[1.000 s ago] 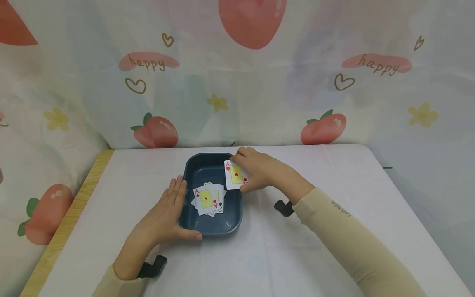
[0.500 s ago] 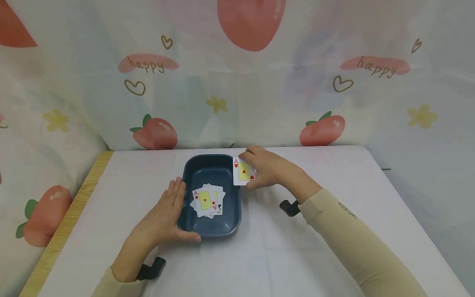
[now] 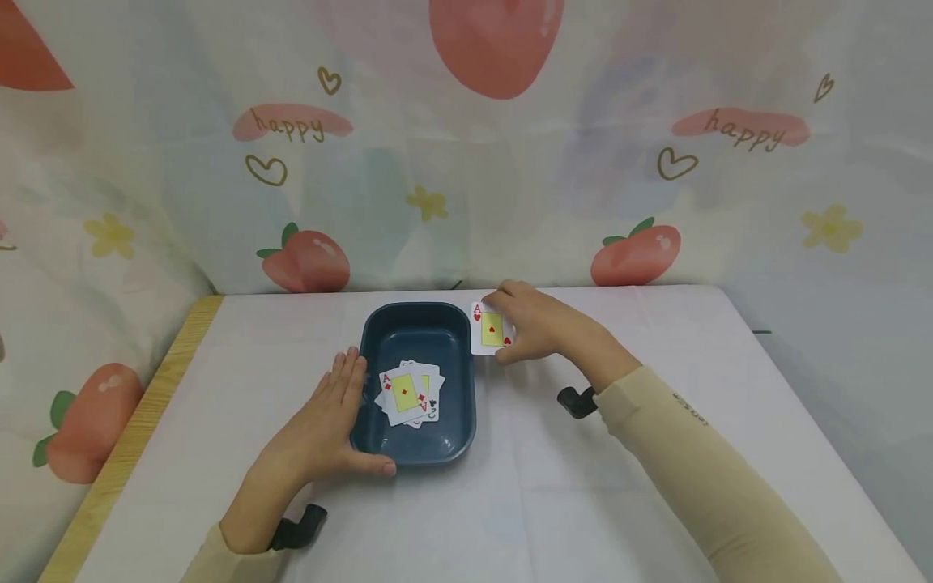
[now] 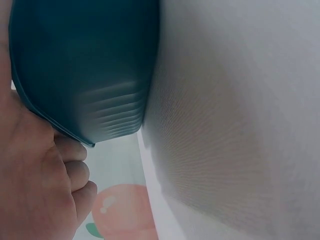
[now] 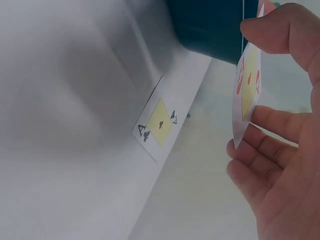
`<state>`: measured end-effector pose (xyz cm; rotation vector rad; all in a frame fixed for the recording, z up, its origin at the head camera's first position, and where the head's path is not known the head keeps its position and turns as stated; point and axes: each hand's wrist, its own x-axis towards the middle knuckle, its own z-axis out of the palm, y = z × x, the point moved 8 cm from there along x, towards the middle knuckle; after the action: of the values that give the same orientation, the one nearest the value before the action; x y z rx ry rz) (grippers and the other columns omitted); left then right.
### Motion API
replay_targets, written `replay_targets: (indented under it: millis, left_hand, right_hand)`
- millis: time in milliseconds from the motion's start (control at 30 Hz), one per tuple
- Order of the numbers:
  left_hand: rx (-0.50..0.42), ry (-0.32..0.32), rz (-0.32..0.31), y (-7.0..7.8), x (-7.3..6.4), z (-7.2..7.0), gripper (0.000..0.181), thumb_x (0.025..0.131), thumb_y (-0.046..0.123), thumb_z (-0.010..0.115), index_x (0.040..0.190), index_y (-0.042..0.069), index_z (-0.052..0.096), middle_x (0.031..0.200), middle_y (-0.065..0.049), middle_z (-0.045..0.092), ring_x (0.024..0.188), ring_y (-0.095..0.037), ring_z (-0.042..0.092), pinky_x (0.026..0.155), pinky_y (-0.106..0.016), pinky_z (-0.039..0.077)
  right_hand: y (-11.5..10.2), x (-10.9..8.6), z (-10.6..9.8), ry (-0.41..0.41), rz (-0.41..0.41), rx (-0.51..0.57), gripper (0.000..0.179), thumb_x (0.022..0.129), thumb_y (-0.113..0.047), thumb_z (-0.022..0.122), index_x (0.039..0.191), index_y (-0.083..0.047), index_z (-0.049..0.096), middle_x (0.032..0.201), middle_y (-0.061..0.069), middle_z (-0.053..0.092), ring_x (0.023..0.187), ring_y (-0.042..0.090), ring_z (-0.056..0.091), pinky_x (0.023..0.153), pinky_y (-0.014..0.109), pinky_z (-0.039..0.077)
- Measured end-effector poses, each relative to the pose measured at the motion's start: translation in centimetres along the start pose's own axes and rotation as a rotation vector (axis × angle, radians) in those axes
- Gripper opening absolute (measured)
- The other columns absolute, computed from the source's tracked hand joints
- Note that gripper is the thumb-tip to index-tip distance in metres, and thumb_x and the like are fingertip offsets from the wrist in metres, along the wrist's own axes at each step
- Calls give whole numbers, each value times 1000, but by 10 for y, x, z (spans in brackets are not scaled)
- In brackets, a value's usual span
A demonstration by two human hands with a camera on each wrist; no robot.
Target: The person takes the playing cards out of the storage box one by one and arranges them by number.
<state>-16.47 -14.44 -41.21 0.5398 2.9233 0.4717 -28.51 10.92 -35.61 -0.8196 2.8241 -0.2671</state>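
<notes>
A dark blue rectangular tray (image 3: pixel 445 448) stands on the table in the head view. My left hand (image 3: pixel 319 429) lies along its left side with straight fingers, the thumb at the near left corner. Inside the tray is a loose pile of playing cards, the ace of diamonds (image 3: pixel 404 393) on top. Beyond the right rim, my right hand (image 3: pixel 543 324) pinches an ace of hearts (image 3: pixel 492 330) between thumb and fingers. The right wrist view shows that card (image 5: pixel 248 80) raised above the table. Below it, an ace of clubs (image 5: pixel 159 124) lies face up, hidden in the head view.
A white cloth covers the table (image 3: pixel 583 502), and a wooden edge (image 3: pixel 131 437) shows at the left. Behind hangs a printed curtain (image 3: pixel 510 202). Black wrist mounts (image 3: pixel 299 528) sit on both wrists.
My right hand has moved right and slightly away with the ace of hearts, from over the tray to outside its right rim. The left hand and the tray keep their places.
</notes>
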Motion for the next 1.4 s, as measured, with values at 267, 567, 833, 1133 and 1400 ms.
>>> replay_targets:
  millis: [267, 567, 833, 1133, 1400]
  left_hand:
    - [9, 4, 0, 1, 0, 0, 151, 52, 84, 76, 159, 1, 8, 167, -17, 1, 154, -36, 1, 122, -55, 16]
    - [5, 5, 7, 3, 1, 0, 151, 53, 84, 76, 159, 0, 8, 167, -17, 1, 154, -36, 1, 122, -55, 16]
    - [-3, 1, 3, 3, 0, 0, 151, 53, 83, 77, 159, 0, 9, 167, -17, 1, 154, -36, 1, 122, -55, 16]
    - [-1, 0, 3, 2, 0, -1, 151, 53, 82, 78, 159, 0, 8, 167, -18, 1, 154, -36, 1, 122, -56, 16]
    - [-10, 0, 7, 2, -1, -1, 151, 53, 81, 78, 159, -1, 7, 167, -18, 1, 154, -36, 1, 122, -56, 15]
  right_hand:
    - [15, -1, -4, -7, 36, 7, 82, 72, -37, 80, 143, -7, 50, 128, 8, 51, 107, 21, 50, 86, 34, 52]
    - [33, -1, -3, -20, 45, -4, 82, 73, -34, 79, 144, -5, 49, 128, 10, 51, 109, 23, 49, 88, 35, 50]
    - [52, -1, -1, -29, 79, -10, 83, 74, -33, 79, 145, -4, 48, 132, 12, 50, 111, 25, 47, 91, 39, 50]
    - [67, 2, -3, -20, 86, -10, 84, 73, -32, 79, 145, -3, 47, 134, 13, 49, 114, 26, 46, 94, 40, 49]
    - [76, 4, -1, -47, 128, -20, 85, 74, -35, 79, 146, -6, 46, 135, 10, 48, 114, 24, 47, 95, 41, 50]
